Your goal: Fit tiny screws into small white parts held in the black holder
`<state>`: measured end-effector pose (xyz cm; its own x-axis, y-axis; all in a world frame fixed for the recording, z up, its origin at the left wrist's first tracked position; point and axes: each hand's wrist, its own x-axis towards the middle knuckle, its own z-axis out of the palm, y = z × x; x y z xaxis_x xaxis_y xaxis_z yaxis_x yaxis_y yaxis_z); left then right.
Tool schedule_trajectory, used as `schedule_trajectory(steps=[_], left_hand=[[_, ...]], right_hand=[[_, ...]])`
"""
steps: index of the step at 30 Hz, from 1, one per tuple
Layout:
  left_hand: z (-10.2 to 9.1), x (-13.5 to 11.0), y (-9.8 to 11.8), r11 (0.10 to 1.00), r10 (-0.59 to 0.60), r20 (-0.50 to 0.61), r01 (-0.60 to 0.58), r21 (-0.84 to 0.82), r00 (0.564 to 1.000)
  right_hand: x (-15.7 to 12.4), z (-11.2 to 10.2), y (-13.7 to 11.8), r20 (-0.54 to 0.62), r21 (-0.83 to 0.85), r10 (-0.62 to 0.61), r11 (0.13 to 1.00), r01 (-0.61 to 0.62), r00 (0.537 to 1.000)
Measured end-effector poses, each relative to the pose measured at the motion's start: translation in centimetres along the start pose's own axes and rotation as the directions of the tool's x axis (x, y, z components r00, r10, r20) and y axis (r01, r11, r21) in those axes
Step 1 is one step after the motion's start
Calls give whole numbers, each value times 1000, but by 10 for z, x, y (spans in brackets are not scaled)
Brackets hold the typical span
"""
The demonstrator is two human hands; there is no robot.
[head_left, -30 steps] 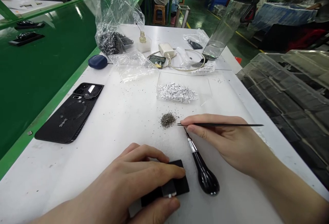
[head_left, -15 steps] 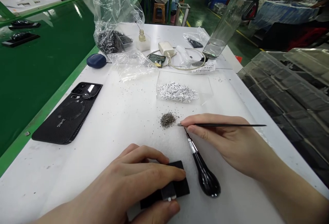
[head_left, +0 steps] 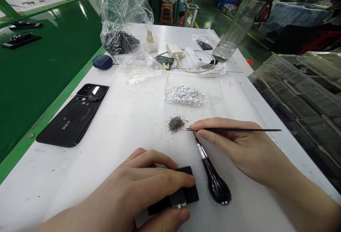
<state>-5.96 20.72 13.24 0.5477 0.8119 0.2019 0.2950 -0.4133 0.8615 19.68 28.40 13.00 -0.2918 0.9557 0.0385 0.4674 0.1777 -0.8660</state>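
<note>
My left hand [head_left: 144,186] is closed over a flat black block [head_left: 192,191], fingers on top and thumb at the near side. Between finger and thumb, a smaller dark piece [head_left: 178,199] with a tiny white tip shows on the block; the fingers hide the rest. My right hand [head_left: 237,143] pinches thin black tweezers [head_left: 253,130], held nearly level. Their fine tips point left, close to a small heap of tiny metallic parts [head_left: 176,123]. Below the tweezers, a black-handled screwdriver-like tool [head_left: 216,180] lies on the white table, its shank toward the right fingertips.
Beyond the heap lies a clear tray [head_left: 217,95] of white bits. A black phone [head_left: 74,115] is at left. Farther back are plastic bags [head_left: 125,8], a small glass bottle [head_left: 149,37], a charger [head_left: 175,50] and a tilted water bottle [head_left: 231,37]. Clear boxes [head_left: 290,79] stand at right.
The whole view has shifted slightly, with things appearing a little farther right. Both hands keep their holds, and the tweezer tips stay beside the heap.
</note>
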Motion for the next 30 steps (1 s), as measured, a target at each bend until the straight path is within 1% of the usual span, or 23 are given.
schedule_trajectory(steps=[3, 6, 11, 15, 18, 24, 27, 30], left_hand=[[0, 0, 0, 1000, 19, -15, -19, 3, 1000], [1, 0, 0, 1000, 13, -25, -13, 13, 1000], [-3, 1, 3, 1000, 10, 0, -10, 28, 1000], [-9, 3, 6, 991, -17, 55, 10, 132, 998], [-10, 2, 5, 989, -20, 53, 12, 147, 998], [-9, 1, 6, 986, -30, 66, 18, 168, 997], [-7, 2, 6, 991, -25, 71, 16, 136, 997], [-4, 2, 5, 999, -23, 23, 22, 43, 999]], right_hand=[[-1, 0, -1, -3, 4, -7, 1000, 7, 1000], [-2, 0, -3, 17, 16, -1, 1000, 1, 1000], [-2, 0, -4, 24, 35, -22, 999, 21, 999], [-1, 0, -3, 4, 30, 6, 1000, -6, 1000], [-2, -1, -2, -6, 28, 23, 999, -23, 1000], [-2, -1, -2, 3, 11, -4, 1000, 4, 1000], [-1, -2, -2, 10, 3, -3, 1000, 3, 1000], [-1, -2, -2, 11, 0, -9, 1000, 9, 1000]])
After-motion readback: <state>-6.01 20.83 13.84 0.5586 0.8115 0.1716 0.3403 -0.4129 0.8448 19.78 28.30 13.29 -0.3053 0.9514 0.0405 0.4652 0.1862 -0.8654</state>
